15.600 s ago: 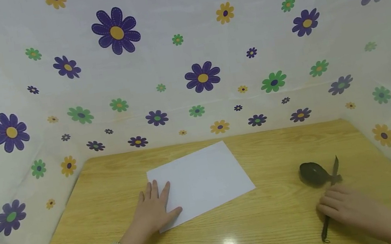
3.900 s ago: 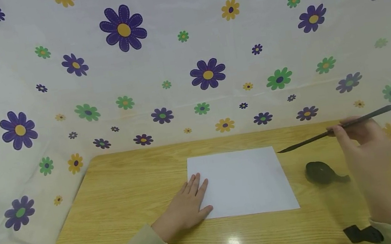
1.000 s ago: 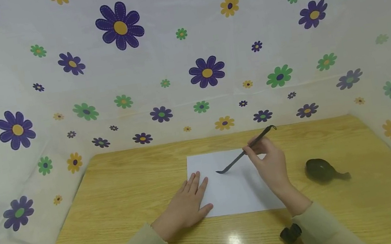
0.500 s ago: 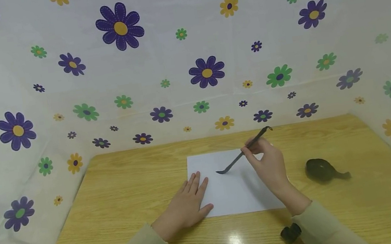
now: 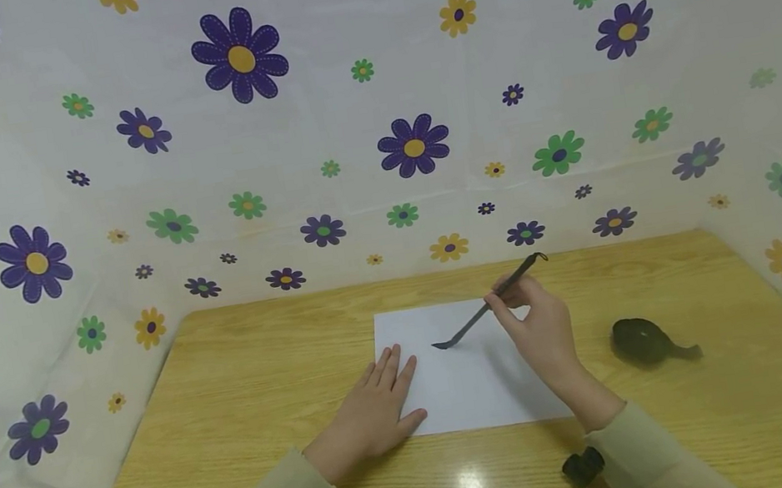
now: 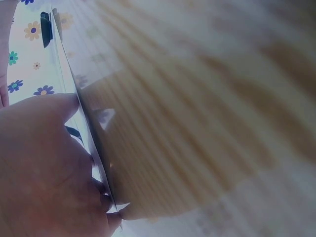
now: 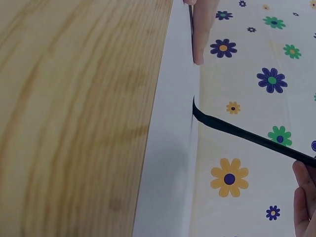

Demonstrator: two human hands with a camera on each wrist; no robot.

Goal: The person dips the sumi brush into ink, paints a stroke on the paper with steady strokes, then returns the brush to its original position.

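Observation:
My right hand [image 5: 542, 333] pinches a dark writing brush [image 5: 474, 323] by its handle, between thumb and fingers. The brush leans with its looped end up to the right. Its bent tip touches a white sheet of paper [image 5: 467, 397] near the middle; in the right wrist view the brush tip [image 7: 198, 113] is curved against the paper [image 7: 170, 94]. I cannot make out a mark around it. My left hand [image 5: 373, 415] lies flat on the left edge of the sheet, fingers spread. In the left wrist view the left hand [image 6: 44, 163] rests along the sheet's edge.
A dark, gourd-shaped dish [image 5: 641, 341] with a short tail stands to the right of the paper on the wooden table [image 5: 230, 386]. White cloth [image 5: 319, 120] printed with flowers hangs behind and on both sides. Black wrist devices show below both sleeves.
Since the oldest frame, my right hand has lifted the brush from the dish and brought it left onto the paper. The sheet has turned straighter and shifted right. Over the last second little moves.

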